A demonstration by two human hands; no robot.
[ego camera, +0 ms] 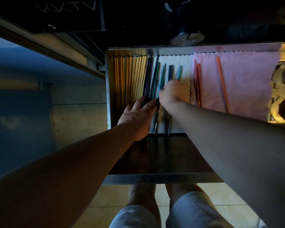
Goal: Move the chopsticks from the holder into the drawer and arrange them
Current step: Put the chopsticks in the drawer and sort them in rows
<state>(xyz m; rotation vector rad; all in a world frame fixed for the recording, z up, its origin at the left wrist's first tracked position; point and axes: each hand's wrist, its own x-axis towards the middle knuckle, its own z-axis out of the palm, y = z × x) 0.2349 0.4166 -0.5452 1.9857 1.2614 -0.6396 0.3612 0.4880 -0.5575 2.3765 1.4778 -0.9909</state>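
Dim open drawer (108, 89): yellow chopsticks (130, 76), dark chopsticks (148, 73), teal chopsticks (162, 74) lying lengthwise; left hand (136, 117) pressed flat on dark, right hand (172, 92) pinching teal.

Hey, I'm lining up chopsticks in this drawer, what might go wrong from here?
1. Your left hand presses flat on the dark chopsticks right beside the yellow chopsticks; a sideways shove could roll them into that neat row.
2. Your right hand seems to pinch the teal chopsticks, which lie loose and uneven; pulling one may drag its neighbours askew.
3. The orange chopstick lies slanted alone on the pink cloth and could be overlooked.
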